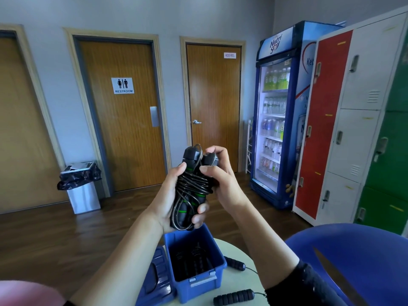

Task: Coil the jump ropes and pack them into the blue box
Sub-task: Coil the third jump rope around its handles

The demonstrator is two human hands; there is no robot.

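I hold a coiled black jump rope [191, 186] with green-ringed handles upright in front of me, its cord wound around both handles. My left hand [171, 199] grips the lower part of the bundle from the left. My right hand [220, 173] holds the upper part, thumb pressed on the wraps and fingers curled over a handle top. Directly below stands the open blue box [196, 281] on a round white table [240, 250], with black ropes lying inside. Another jump rope lies loose on the table, one black foam handle [235, 263] right of the box and another handle [234, 297] near the front.
The box's blue lid [155, 281] lies to its left at the table edge. A blue chair [353, 257] stands at the right. Farther off are wooden doors, a steel bin [82, 195], a drinks fridge [278, 118] and coloured lockers [353, 120].
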